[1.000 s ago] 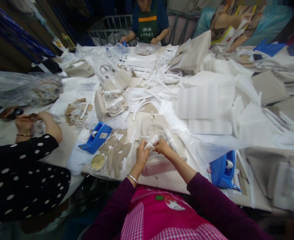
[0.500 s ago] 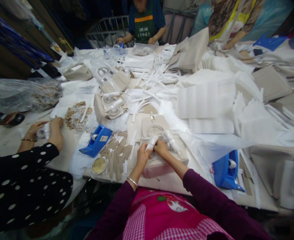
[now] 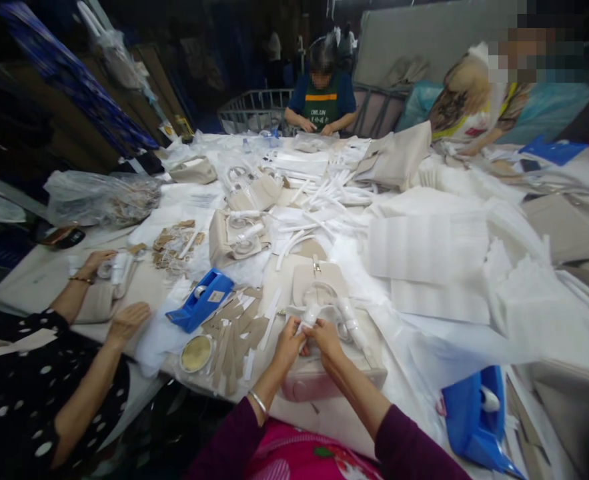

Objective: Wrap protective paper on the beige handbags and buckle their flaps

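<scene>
A beige handbag (image 3: 324,383) lies on the table in front of me, its flap (image 3: 317,277) with a metal clasp folded away from me. White wrapping covers parts of its handle (image 3: 348,317). My left hand (image 3: 290,343) and my right hand (image 3: 324,339) meet over the bag, fingers closed on a white-wrapped handle end (image 3: 310,313). Both hands pinch the wrapping from either side. The fingertips partly hide what lies between them.
Blue tape dispensers stand left (image 3: 201,300) and right (image 3: 479,413). Beige strips (image 3: 234,333) and a round tin (image 3: 197,353) lie left. White foam sheets (image 3: 424,253) are stacked right. A co-worker's hands (image 3: 129,323) are at far left; two people stand across the table.
The view has tilted up, so the scene sits lower. My right hand has come closer beside my left on the wrapped handle. The left co-worker's nearer hand has moved off the white roll.
</scene>
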The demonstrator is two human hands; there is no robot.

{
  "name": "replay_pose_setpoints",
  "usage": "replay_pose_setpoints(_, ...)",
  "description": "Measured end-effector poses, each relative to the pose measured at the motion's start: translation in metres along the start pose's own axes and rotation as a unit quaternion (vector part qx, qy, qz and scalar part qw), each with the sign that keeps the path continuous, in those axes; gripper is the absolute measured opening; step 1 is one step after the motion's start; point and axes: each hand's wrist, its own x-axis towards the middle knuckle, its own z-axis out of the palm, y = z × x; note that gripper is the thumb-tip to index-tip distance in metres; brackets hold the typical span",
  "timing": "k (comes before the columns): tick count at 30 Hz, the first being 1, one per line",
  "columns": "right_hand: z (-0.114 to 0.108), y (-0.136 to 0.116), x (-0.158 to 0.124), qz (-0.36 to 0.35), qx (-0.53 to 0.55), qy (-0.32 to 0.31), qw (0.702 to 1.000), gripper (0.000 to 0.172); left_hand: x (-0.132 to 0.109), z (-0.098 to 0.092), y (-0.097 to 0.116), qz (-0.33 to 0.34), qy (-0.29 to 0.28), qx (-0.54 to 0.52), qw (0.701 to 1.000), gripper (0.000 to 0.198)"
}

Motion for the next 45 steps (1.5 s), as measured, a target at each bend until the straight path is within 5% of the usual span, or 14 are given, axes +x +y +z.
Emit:
replay_pose_setpoints(2, -0.006, 0.004, 0.002, 0.014, -0.016, -0.002, 1.000, 0.023, -0.001, -0.003, 0.001, -0.020, -0.038, -0.060, 0.997, 0.032)
replay_pose_setpoints(6, -0.038, -0.002, 0.005, -0.032, -0.215, 0.027, 0.976, 0.029, -0.002, -0.013, 0.003, -0.050, -0.070, -0.085, 0.993, 0.036)
replay_pose_setpoints(10, -0.076, -0.034, 0.025, -0.163, -0.312, 0.055, 0.934, 0.032, 0.005, -0.031, 0.008, 0.002, 0.072, 0.009, 0.997, 0.026)
replay_pose_setpoints(14, -0.092, -0.062, 0.066, -0.169, -0.353, 0.037, 0.920, 0.029, 0.011, -0.053, 0.011, 0.021, 0.138, 0.023, 0.990, 0.017)
replay_pose_setpoints(22, -0.074, -0.070, 0.134, -0.155, -0.517, -0.076, 0.838, 0.048, 0.000, -0.069, -0.007, -0.009, 0.170, -0.004, 0.985, 0.017)
replay_pose_setpoints(29, -0.045, -0.080, 0.159, -0.119, -0.533, -0.210, 0.811, 0.054, -0.038, -0.059, 0.000, 0.001, 0.171, 0.005, 0.985, 0.023)
replay_pose_setpoints(31, -0.044, -0.090, 0.153, -0.071, -0.506, -0.271, 0.815, 0.056, -0.056, -0.045, 0.015, 0.023, 0.134, -0.003, 0.991, 0.025)
replay_pose_setpoints(34, -0.049, -0.109, 0.130, 0.017, -0.411, -0.378, 0.829, 0.056, -0.080, -0.016, 0.034, 0.024, -0.017, -0.058, 0.998, 0.032)
replay_pose_setpoints(37, -0.056, -0.134, 0.092, 0.051, -0.325, -0.400, 0.855, 0.050, -0.096, 0.010, 0.037, 0.002, -0.135, -0.090, 0.987, 0.041)
replay_pose_setpoints(42, -0.069, -0.189, 0.012, 0.043, -0.210, -0.370, 0.904, 0.047, -0.115, 0.030, 0.027, 0.045, -0.119, 0.016, 0.992, 0.050)
replay_pose_setpoints(45, -0.074, -0.221, -0.040, 0.027, -0.148, -0.355, 0.923, 0.046, -0.117, 0.033, 0.031, 0.087, -0.035, 0.079, 0.992, 0.047)
